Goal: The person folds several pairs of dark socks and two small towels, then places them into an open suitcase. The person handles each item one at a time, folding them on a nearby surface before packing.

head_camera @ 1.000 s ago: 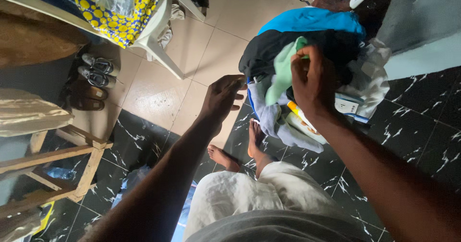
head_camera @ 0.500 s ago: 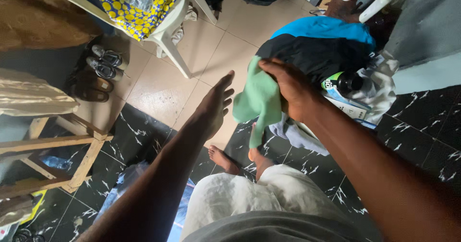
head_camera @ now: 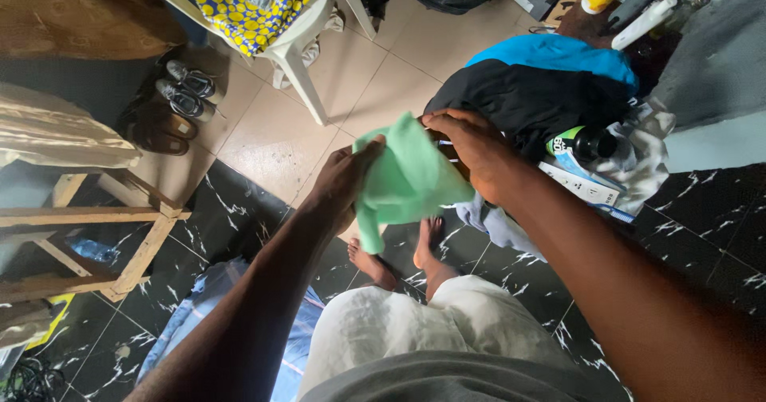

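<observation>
A light green cloth (head_camera: 403, 180) hangs in the air between both hands, above my bare feet (head_camera: 399, 254). My left hand (head_camera: 341, 180) grips its left edge. My right hand (head_camera: 471, 148) holds its upper right edge, just in front of a heap of clothes (head_camera: 542, 103) with a blue piece on top and a black one under it. A dark bottle with a green label (head_camera: 581, 141) lies on the heap to the right of my right hand.
A white plastic chair (head_camera: 291, 47) with a yellow and blue patterned cloth (head_camera: 239, 7) stands at the top. Shoes and sandals (head_camera: 171, 103) sit at the left beside a wooden frame (head_camera: 96, 234). Bottles (head_camera: 630, 3) stand at the top right. A blue cloth (head_camera: 215, 314) lies on the floor.
My right hand pulled the green cloth out of the heap and to the left. My left hand, open before, has closed on the cloth's other edge. The bottle on the heap has come into sight.
</observation>
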